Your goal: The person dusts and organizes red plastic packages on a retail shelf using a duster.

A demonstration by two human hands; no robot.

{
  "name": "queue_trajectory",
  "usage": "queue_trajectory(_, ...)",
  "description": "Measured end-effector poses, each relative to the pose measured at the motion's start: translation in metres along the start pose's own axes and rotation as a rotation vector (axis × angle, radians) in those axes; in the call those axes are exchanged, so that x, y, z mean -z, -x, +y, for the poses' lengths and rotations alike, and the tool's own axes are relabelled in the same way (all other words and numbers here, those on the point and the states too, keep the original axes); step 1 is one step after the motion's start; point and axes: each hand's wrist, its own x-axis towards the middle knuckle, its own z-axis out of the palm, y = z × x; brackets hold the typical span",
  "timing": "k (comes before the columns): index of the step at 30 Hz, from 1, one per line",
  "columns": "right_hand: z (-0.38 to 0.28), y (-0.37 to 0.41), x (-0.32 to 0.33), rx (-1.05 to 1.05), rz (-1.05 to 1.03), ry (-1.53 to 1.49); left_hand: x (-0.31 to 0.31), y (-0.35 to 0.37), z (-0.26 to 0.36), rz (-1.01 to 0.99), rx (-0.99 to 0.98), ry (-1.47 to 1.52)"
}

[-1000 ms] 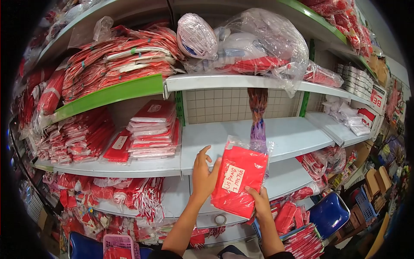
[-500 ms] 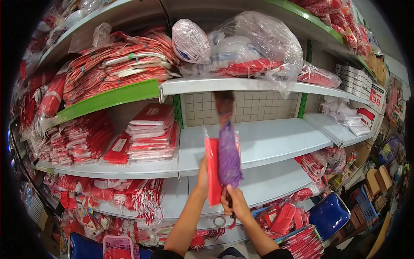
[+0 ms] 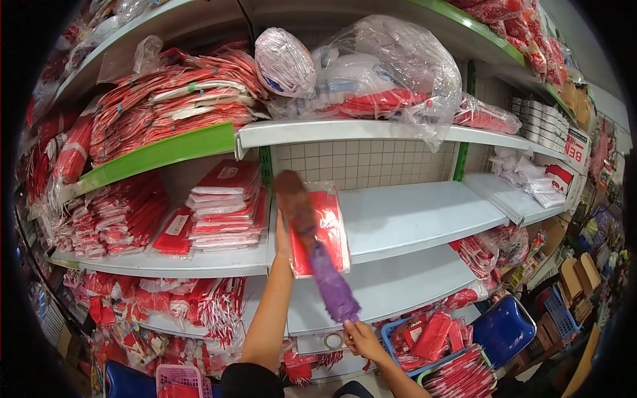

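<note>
My left hand (image 3: 284, 237) holds a flat red packet (image 3: 330, 232) in clear plastic by its left edge, its broad face turned to me, above the middle shelf (image 3: 411, 209). Lower and to the right, my right hand (image 3: 361, 338) is closed at the bottom end of a duster (image 3: 334, 285) with purple and brown fluff. The duster slants up to the left across the front of the packet; whether the two touch cannot be told. Its handle is mostly hidden by my fingers.
A stack of red and white packets (image 3: 225, 212) stands left on the middle shelf. Plastic bags (image 3: 398, 60) hang over the upper shelf's edge. Below right are a blue basket (image 3: 391, 341) and a blue stool (image 3: 507, 328); a pink basket (image 3: 179, 373) is at lower left.
My left hand has moved up and left, and the packet has turned from nearly edge-on to face-on. The duster has tilted from upright to slanting left, with my right hand lower.
</note>
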Motion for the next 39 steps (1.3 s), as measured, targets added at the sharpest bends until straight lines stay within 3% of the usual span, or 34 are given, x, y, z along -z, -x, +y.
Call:
queue_trajectory(3, -0.01, 0.0, -0.006, -0.094, 0.113, -0.062, -0.022, 0.011, 0.003, 0.149, 0.151, 0.036)
queue_trajectory(6, -0.021, 0.0, -0.007, -0.152, -0.155, -0.027, 0.002, 0.003, -0.006, 0.215, -0.147, -0.211)
queue_trajectory(7, -0.024, -0.004, -0.007, -0.163, -0.183, -0.086, 0.01, -0.003, -0.003, 0.156, -0.258, -0.227)
queue_trajectory(10, -0.04, -0.023, -0.004, -0.205, 0.024, -0.268, -0.007, 0.015, 0.008, 0.015, 0.119, 0.107)
queue_trajectory(11, -0.042, -0.029, -0.006, -0.149, 0.027, -0.268, -0.028, 0.015, 0.004, 0.154, 0.076, 0.054)
queue_trajectory(14, -0.054, -0.045, -0.013, -0.163, -0.155, -0.197, 0.036, -0.014, -0.009, 0.2, -0.024, -0.081)
queue_trajectory(15, -0.072, -0.047, -0.012, -0.258, -0.235, -0.219, 0.031, -0.009, -0.006, 0.162, -0.002, -0.039)
queue_trajectory(17, -0.088, -0.059, -0.003, -0.263, -0.172, -0.282, 0.007, 0.011, 0.008, 0.086, 0.045, 0.039)
queue_trajectory(20, -0.092, -0.074, -0.004, -0.236, -0.109, -0.423, -0.029, 0.017, 0.007, 0.239, 0.027, -0.047)
queue_trajectory(22, -0.095, -0.078, -0.017, -0.303, -0.088, -0.466, -0.013, 0.011, 0.004, 0.195, 0.03, -0.042)
queue_trajectory(24, -0.099, -0.078, -0.012, -0.343, -0.272, -0.501, 0.002, 0.007, 0.007, 0.24, -0.037, -0.16)
queue_trajectory(26, -0.095, -0.084, 0.001, -0.319, -0.402, -0.549, 0.002, 0.01, 0.008, 0.192, 0.076, -0.049)
queue_trajectory(30, -0.102, -0.073, -0.023, -0.267, -0.033, -0.627, 0.006, 0.001, 0.001, 0.267, 0.059, -0.171)
queue_trajectory(31, -0.099, -0.067, -0.026, -0.281, -0.148, -0.579, 0.017, -0.003, -0.002, 0.214, -0.005, -0.238)
queue_trajectory(33, -0.093, -0.06, -0.017, -0.342, -0.303, -0.499, 0.087, -0.023, -0.01, -0.316, 0.1, 0.212)
queue_trajectory(34, -0.089, -0.056, -0.013, -0.37, -0.379, -0.46, 0.066, -0.016, -0.006, -0.137, 0.062, 0.101)
queue_trajectory(36, -0.081, -0.049, -0.013, -0.283, -0.201, -0.414, 0.022, -0.001, 0.003, 0.233, 0.047, -0.142)
queue_trajectory(38, -0.061, -0.042, -0.015, -0.201, 0.016, -0.418, -0.016, 0.01, 0.006, 0.374, 0.21, 0.037)
queue_trajectory(39, -0.055, -0.034, -0.016, -0.137, 0.03, -0.255, -0.026, 0.017, 0.011, 0.41, 0.243, -0.004)
